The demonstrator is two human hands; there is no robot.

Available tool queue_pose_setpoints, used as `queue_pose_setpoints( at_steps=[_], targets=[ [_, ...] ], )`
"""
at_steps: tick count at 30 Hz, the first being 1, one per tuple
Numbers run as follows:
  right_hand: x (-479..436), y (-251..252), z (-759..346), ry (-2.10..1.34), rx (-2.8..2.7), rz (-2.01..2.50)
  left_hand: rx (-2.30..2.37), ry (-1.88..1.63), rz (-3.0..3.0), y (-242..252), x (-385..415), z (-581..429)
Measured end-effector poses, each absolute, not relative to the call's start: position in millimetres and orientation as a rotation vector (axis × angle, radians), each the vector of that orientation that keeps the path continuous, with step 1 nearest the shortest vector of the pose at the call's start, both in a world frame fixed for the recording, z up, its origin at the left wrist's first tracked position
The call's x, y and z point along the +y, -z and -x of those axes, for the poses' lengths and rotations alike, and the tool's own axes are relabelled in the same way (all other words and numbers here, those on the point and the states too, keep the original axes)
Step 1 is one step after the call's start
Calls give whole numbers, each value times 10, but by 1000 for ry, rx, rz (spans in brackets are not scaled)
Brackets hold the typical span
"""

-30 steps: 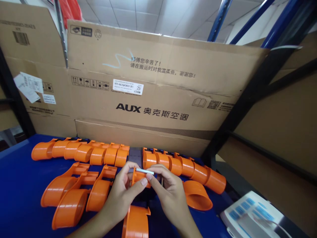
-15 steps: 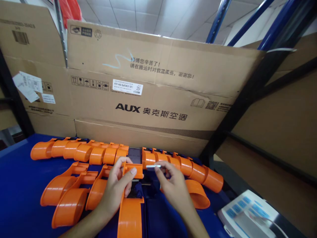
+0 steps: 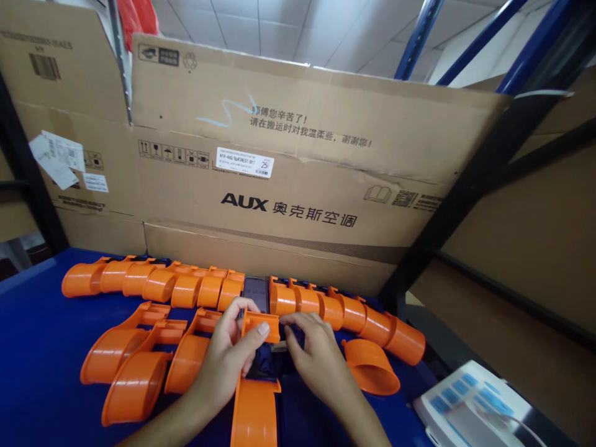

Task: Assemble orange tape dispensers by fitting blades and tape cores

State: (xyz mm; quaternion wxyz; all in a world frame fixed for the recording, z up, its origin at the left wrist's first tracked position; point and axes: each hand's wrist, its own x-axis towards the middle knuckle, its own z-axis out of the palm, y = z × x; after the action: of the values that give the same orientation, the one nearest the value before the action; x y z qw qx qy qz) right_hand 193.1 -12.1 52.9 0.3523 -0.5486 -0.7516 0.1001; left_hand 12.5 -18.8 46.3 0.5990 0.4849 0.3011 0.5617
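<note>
In the head view my left hand [image 3: 235, 354] is closed on an orange plastic part [image 3: 259, 328], thumb pressed flat on its slotted end. A wider curved orange section [image 3: 255, 413] hangs below, by the bottom edge. My right hand [image 3: 321, 351] is just right of the slotted end, fingertips bent together close to its edge. Whatever those fingertips hold is hidden. Dark blue material [image 3: 261, 363] shows beneath the slotted end.
A row of similar orange parts [image 3: 186, 290] lines the back of the blue table [image 3: 37, 323], with several more in front on the left and one rounded orange part [image 3: 372, 366] at right. A phone-like device [image 3: 256, 292], a white keypad device [image 3: 475, 403] and a cardboard wall [image 3: 298, 242] are around.
My right hand has moved up against the orange part's right end. The thin pale strip it pinched before no longer shows. The view has shifted slightly.
</note>
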Motion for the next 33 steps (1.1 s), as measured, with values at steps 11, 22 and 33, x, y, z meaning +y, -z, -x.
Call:
queue_pose_setpoints(
  at_steps=[11,22,33],
  targets=[
    [-235,-726,-1904,-724,-1789,1054,709,-1174,-1140,-347,-158,-170],
    [-124,-599,-1958,-611,-1405,1114,769,-1360,-1968,-469,-409,45],
    [-215,-638,-1831,-664,-1428,1018,668,-1271,-2946,-866,-710,983]
  ],
)
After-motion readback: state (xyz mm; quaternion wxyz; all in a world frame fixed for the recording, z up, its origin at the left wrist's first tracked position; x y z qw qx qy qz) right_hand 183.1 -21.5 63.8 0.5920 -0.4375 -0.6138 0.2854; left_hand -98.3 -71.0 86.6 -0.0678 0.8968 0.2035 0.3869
